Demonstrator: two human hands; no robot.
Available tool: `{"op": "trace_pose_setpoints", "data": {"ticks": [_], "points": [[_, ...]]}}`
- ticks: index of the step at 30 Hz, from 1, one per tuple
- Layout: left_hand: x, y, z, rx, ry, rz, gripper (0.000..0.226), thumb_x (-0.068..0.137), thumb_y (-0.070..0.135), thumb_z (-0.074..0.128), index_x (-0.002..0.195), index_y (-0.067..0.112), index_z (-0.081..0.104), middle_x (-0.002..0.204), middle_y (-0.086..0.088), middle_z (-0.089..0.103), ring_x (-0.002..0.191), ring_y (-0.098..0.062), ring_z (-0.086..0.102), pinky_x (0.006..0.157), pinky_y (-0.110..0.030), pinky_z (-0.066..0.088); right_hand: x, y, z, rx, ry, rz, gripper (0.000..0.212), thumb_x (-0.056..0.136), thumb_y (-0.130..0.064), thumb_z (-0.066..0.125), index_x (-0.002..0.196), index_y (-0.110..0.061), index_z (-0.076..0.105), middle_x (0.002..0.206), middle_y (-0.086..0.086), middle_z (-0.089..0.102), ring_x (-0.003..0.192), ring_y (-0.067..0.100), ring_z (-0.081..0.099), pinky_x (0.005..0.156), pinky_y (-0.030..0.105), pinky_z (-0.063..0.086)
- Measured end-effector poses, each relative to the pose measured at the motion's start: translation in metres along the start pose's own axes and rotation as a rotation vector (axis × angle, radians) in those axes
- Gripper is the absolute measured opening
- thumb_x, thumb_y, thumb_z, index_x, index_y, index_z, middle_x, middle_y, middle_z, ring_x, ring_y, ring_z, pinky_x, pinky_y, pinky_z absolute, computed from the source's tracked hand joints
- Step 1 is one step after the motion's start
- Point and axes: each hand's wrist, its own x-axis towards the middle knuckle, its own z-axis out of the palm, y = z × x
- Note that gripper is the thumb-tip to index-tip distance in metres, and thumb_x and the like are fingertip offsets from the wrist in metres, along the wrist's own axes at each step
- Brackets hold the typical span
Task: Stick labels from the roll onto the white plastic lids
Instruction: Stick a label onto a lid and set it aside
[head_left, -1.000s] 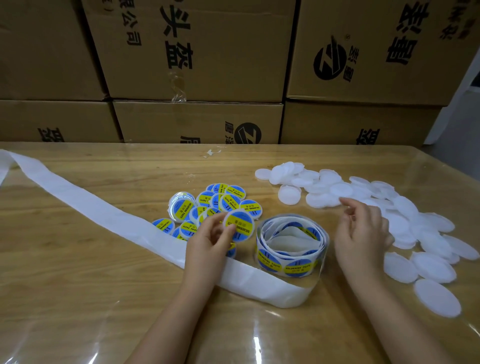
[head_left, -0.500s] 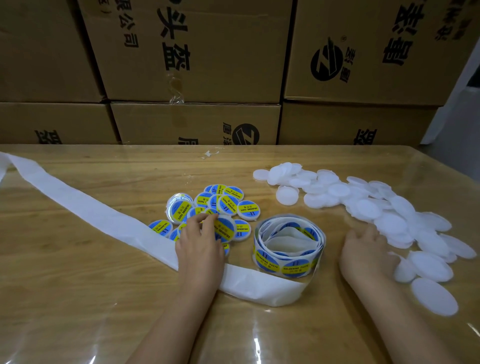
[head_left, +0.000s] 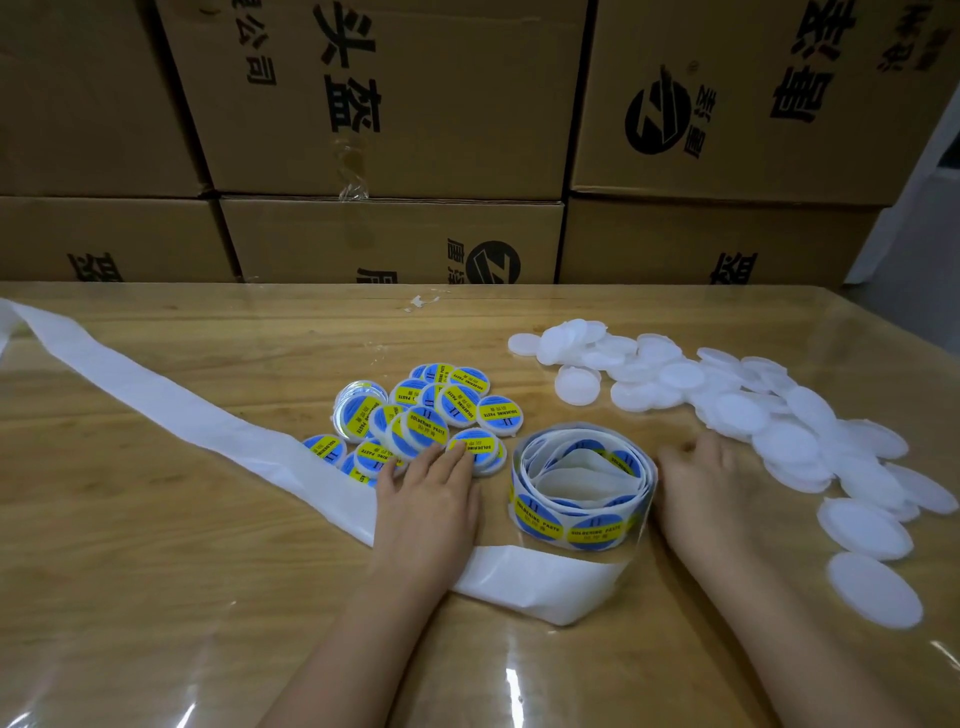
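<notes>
Stacking up behind everything, brown cardboard boxes with black printed characters form a flat wall. Below them lies the wooden table, its grain showing under a glossy clear sheet that catches glare. A long ribbon of smooth white backing paper runs from the far left edge across to the near middle, where it folds back towards the label roll. On the right, the plain white plastic lids spread in a loose, overlapping drift of matte, faintly translucent discs. At the centre, the labelled lids cluster together, each round face blue with a yellow band. Just right of them stands the roll, a slack coil of the same round stickers.

The left hand lies flat on the backing paper, fingers straight, tips touching the nearest labelled lid. The right hand rests palm down between the roll and the white lids; its fingers are foreshortened, so I cannot tell whether it holds anything.
</notes>
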Motion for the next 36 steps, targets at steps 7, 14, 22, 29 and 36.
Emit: {"op": "trace_pose_setpoints", "data": {"ticks": [7, 14, 22, 29, 36], "points": [[0.003, 0.002, -0.007, -0.054, 0.042, -0.059, 0.035, 0.1, 0.034, 0.035, 0.13, 0.024, 0.052, 0.145, 0.009, 0.042, 0.138, -0.017, 0.031, 0.11, -0.045, 0.019, 0.001, 0.005, 0.001, -0.081, 0.102, 0.099, 0.023, 0.095, -0.03, 0.042, 0.113, -0.017, 0.048, 0.118, 0.009, 0.05, 0.109, 0.026, 0.048, 0.084, 0.035, 0.038], [0.001, 0.013, -0.02, -0.564, 0.322, -0.085, 0.021, 0.091, 0.026, 0.047, 0.095, 0.019, 0.067, 0.095, 0.005, 0.065, 0.087, -0.016, 0.06, 0.078, -0.042, 0.042, 0.003, 0.001, 0.002, 0.115, 0.262, -0.042, 0.024, 0.094, -0.013, 0.046, 0.114, -0.018, 0.057, 0.112, 0.008, 0.058, 0.104, 0.027, 0.053, 0.086, 0.036, 0.039], [-0.008, 0.03, -0.021, -0.556, 0.36, 0.24, 0.042, 0.086, 0.032, 0.051, 0.121, 0.009, 0.06, 0.109, -0.005, 0.061, 0.088, -0.017, 0.061, 0.082, -0.037, 0.046, -0.031, -0.035, -0.02, 1.156, 0.42, -0.394, 0.023, 0.094, -0.018, 0.047, 0.102, -0.039, 0.054, 0.1, -0.007, 0.06, 0.095, 0.001, 0.055, 0.081, 0.012, 0.041], [-0.011, 0.031, -0.026, -0.397, 0.431, 0.489, 0.026, 0.089, 0.025, 0.052, 0.105, 0.009, 0.064, 0.104, -0.003, 0.067, 0.097, -0.015, 0.053, 0.082, -0.03, 0.039, -0.051, -0.054, -0.018, 1.067, 0.38, -0.733, 0.021, 0.094, -0.014, 0.038, 0.103, -0.025, 0.054, 0.092, -0.009, 0.055, 0.089, 0.011, 0.053, 0.081, 0.029, 0.043], [-0.018, 0.041, -0.037, -0.567, 0.31, 0.422, 0.009, 0.092, 0.029, 0.047, 0.093, 0.021, 0.05, 0.086, -0.006, 0.06, 0.072, -0.022, 0.058, 0.058, -0.034, 0.048, -0.042, -0.04, -0.013, 1.001, 0.485, -0.501, 0.024, 0.094, -0.03, 0.034, 0.111, -0.031, 0.052, 0.088, -0.013, 0.06, 0.085, 0.006, 0.052, 0.084, 0.02, 0.036]]}}
